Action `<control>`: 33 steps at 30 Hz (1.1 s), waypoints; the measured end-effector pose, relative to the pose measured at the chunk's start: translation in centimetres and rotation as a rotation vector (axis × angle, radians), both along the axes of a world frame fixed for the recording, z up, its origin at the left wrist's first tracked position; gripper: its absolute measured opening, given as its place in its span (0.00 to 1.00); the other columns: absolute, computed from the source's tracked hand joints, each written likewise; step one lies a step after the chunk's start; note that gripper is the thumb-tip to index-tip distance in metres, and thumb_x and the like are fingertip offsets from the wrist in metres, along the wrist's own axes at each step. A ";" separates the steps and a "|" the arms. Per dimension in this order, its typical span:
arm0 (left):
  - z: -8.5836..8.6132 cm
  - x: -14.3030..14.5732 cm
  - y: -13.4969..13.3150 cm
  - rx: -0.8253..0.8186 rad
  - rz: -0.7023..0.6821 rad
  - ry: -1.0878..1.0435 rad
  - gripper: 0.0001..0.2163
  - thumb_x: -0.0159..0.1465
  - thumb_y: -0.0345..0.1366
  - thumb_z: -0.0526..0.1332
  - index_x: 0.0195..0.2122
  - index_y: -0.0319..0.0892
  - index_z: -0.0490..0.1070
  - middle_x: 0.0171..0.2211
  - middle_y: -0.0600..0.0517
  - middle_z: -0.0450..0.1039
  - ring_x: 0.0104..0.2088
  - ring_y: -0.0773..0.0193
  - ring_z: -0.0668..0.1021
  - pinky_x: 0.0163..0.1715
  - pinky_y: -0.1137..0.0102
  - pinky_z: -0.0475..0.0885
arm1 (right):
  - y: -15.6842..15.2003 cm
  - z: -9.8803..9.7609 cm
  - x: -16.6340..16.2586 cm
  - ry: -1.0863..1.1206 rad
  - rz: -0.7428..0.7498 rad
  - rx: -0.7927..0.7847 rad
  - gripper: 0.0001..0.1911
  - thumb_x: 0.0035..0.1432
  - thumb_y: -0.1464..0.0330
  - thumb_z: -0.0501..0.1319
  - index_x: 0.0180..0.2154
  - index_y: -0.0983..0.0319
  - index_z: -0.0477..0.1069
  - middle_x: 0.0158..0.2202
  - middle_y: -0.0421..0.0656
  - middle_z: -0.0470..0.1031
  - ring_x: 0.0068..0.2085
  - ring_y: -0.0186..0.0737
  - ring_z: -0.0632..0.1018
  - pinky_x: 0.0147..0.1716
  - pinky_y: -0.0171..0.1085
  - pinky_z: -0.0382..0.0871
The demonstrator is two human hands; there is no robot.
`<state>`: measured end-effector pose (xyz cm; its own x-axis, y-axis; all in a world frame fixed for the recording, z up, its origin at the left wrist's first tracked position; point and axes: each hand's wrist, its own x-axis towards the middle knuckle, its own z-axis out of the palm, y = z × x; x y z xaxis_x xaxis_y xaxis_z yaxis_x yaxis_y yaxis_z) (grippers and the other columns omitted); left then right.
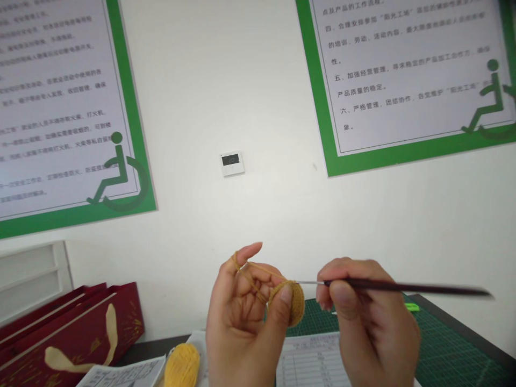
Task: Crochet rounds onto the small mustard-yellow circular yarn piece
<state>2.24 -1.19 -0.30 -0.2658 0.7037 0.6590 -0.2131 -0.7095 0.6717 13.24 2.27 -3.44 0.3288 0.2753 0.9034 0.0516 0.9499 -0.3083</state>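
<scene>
My left hand pinches a small round yellow crochet piece between thumb and fingers. Yellow yarn runs over its raised index finger. My right hand grips a dark crochet hook, held level, with its thin metal tip reaching left into the edge of the crochet piece. Both hands are raised in front of the white wall. A ball of yellow yarn lies on the table below my left hand.
A green cutting mat covers the table on the right. Printed paper sheets lie in the middle. Dark red gift bags stand at the left. Green-framed posters and a small thermostat hang on the wall.
</scene>
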 end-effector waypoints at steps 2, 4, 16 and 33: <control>0.1 -0.5 0.2 -0.055 -0.110 -0.030 0.24 0.58 0.27 0.71 0.54 0.47 0.68 0.28 0.55 0.74 0.26 0.69 0.73 0.25 0.77 0.69 | 0.2 0.5 -0.1 0.097 0.362 -0.252 0.12 0.71 0.63 0.55 0.34 0.59 0.69 0.24 0.36 0.69 0.23 0.30 0.69 0.23 0.29 0.65; 0.2 -0.8 0.4 -0.091 -0.184 -0.054 0.24 0.57 0.26 0.71 0.54 0.46 0.68 0.29 0.54 0.74 0.27 0.70 0.72 0.26 0.77 0.67 | 0.6 0.9 -0.3 0.169 0.712 -0.452 0.17 0.68 0.57 0.59 0.30 0.60 0.67 0.22 0.35 0.65 0.22 0.29 0.65 0.21 0.29 0.62; -0.2 -0.2 0.7 -0.055 -0.139 -0.075 0.21 0.58 0.26 0.71 0.51 0.49 0.72 0.30 0.56 0.73 0.26 0.69 0.73 0.25 0.75 0.68 | 2.0 0.9 0.1 -0.078 0.387 0.034 0.03 0.65 0.71 0.62 0.38 0.58 0.74 0.30 0.39 0.73 0.30 0.35 0.74 0.27 0.34 0.71; 0.2 -2.1 0.5 -0.311 -0.655 -0.131 0.19 0.54 0.27 0.72 0.47 0.45 0.79 0.30 0.51 0.74 0.35 0.57 0.82 0.41 0.65 0.75 | 1.3 0.7 -1.3 0.203 0.804 0.009 0.10 0.72 0.66 0.52 0.38 0.57 0.69 0.25 0.38 0.70 0.26 0.35 0.74 0.21 0.31 0.70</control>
